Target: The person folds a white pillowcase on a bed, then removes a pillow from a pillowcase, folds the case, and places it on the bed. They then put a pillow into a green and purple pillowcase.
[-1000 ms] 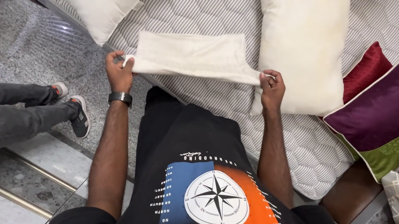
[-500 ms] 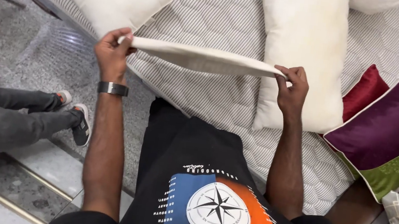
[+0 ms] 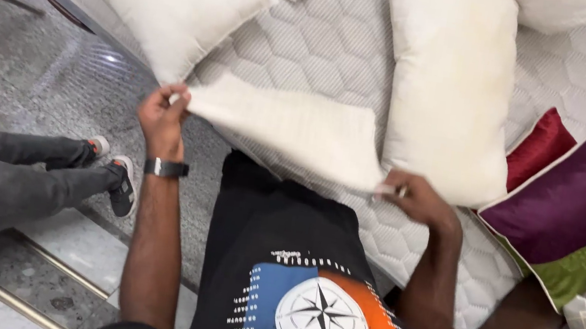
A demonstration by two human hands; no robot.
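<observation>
Right now we hold a cream pillow cover [image 3: 290, 130] stretched between both hands above the near edge of the mattress [image 3: 340, 35]. Our left hand [image 3: 162, 113] is raised, its fingers pinched shut on one corner of the cloth; our right hand [image 3: 416, 200] sits lower, fingers closed on the opposite corner, so the cover hangs on a slant from upper left to lower right. Gripping it by two corners keeps the fabric spread flat and taut, as we judge it. A black wristband [image 3: 166, 167] rings the left wrist.

On the mattress beyond the cover lie a large white pillow [image 3: 160, 0] towards the far left corner and a long cream pillow [image 3: 450, 87] just right of the cover, its near end close to our right hand. At the right edge a red cushion [image 3: 541, 144] leans beside a purple and green cushion [image 3: 574, 209]. Off the bed to the left, another person's legs in grey trousers [image 3: 13, 169] and dark shoes rest on the stone floor [image 3: 41, 71].
</observation>
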